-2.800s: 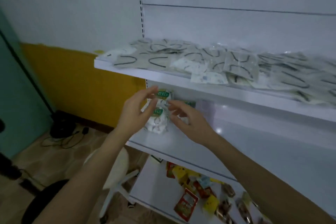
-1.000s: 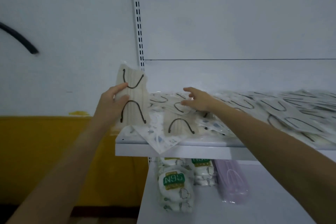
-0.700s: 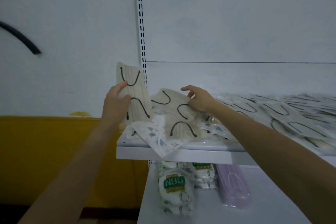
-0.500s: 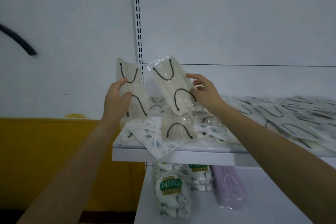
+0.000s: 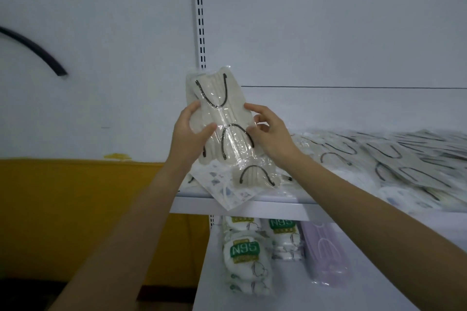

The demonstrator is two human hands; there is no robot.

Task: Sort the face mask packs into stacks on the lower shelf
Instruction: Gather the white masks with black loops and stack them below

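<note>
Green N95 label (image 5: 244, 249) — white packs (image 5: 249, 272)

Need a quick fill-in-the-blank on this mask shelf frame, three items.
1. The left hand and right hand grip packs with ___ ear loops.
2. Green labels on the white packs on the lower shelf read ___.
3. Right of them lies a ___ stack.
Missing: black; N95; purple.

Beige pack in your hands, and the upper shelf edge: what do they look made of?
Beige pack: clear glossy plastic film, judging by the glare streaks and crinkles, over a matte pleated mask, probably nonwoven fabric, with dark ear loops. Upper shelf: smooth white surface with a faint sheen, likely painted metal; can't confirm.
</note>
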